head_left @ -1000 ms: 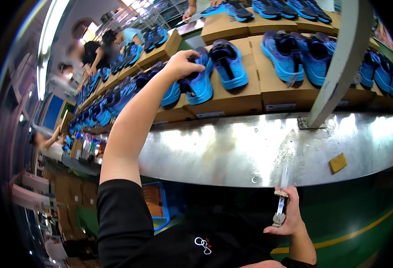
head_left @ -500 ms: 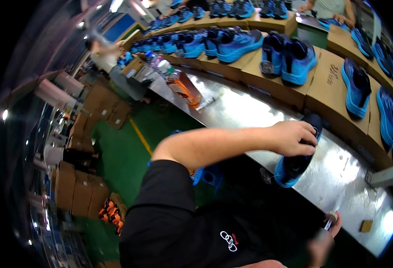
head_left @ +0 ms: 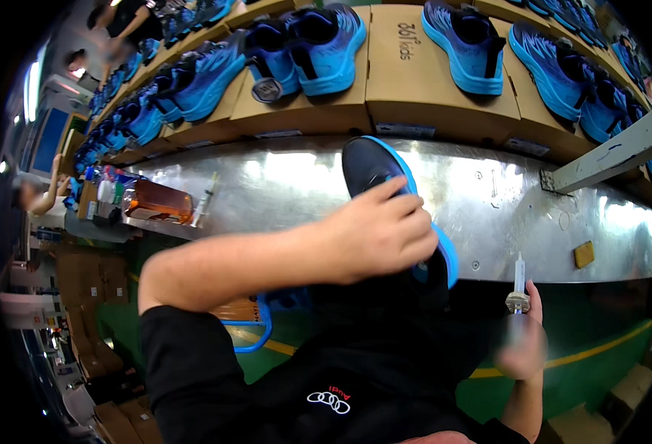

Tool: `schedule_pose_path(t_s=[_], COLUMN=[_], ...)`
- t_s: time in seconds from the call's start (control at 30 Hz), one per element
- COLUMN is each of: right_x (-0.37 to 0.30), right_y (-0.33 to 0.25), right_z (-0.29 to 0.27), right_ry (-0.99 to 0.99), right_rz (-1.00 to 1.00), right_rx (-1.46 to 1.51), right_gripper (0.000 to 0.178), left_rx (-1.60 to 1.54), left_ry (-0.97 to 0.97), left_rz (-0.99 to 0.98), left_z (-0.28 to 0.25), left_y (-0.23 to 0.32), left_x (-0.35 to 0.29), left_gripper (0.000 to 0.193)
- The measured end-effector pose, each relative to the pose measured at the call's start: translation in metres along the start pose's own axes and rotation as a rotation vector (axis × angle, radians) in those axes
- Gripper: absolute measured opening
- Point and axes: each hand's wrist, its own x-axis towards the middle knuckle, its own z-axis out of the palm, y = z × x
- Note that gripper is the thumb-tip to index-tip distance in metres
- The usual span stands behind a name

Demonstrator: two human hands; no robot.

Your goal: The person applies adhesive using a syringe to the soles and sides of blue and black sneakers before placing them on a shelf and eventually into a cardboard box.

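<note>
Behind left hand (head_left: 385, 233), brown shoeboxes (head_left: 415, 66)

The left hand (head_left: 381, 233) has pulled the shoe (head_left: 392, 200) nearer the bench edge.

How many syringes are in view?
2: one syringe upright in the right hand, needle up; another syringe lying on the metal bench beside the amber bottle. Others may be hidden among the clutter.
</note>
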Motion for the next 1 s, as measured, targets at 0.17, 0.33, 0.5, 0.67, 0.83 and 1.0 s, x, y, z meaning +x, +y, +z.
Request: schedule_pose_path(t_s=[0.17,0.33,0.5,0.67,0.83,1.0], right_x=[0.0,0.045,0.091,0.112,0.121,0.126], right_y=[-0.027,-0.064,-0.086,-0.096,-0.095,-0.092], right_z=[0.007,0.039,0.07,0.087,0.092,0.097], right_ry=[0.032,-0.308,-0.583,-0.598,-0.596,-0.574], right_rz=[0.048,-0.024,-0.048,0.003,0.028,0.064], right_rx=[0.497,1.037,1.15,1.104,1.068,1.054], right_gripper=[0.135,0.125,0.113,0.113,0.114,0.115], left_rx=[-0.118,-0.265,-0.31,-0.327,-0.347,-0.376], left_ry=[0.494,0.581,0.651,0.716,0.763,0.778], left_rz=[-0.053,-0.099,-0.088,-0.105,-0.123,-0.11], left_z=[0.054,0.064,0.072,0.08,0.084,0.084], left_y=[0.047,0.05,0.05,0.051,0.053,0.051], left_x=[-0.037,-0.052,-0.056,-0.06,-0.059,-0.059], left_gripper=[0.031,0.026,0.023,0.019,0.018,0.018])
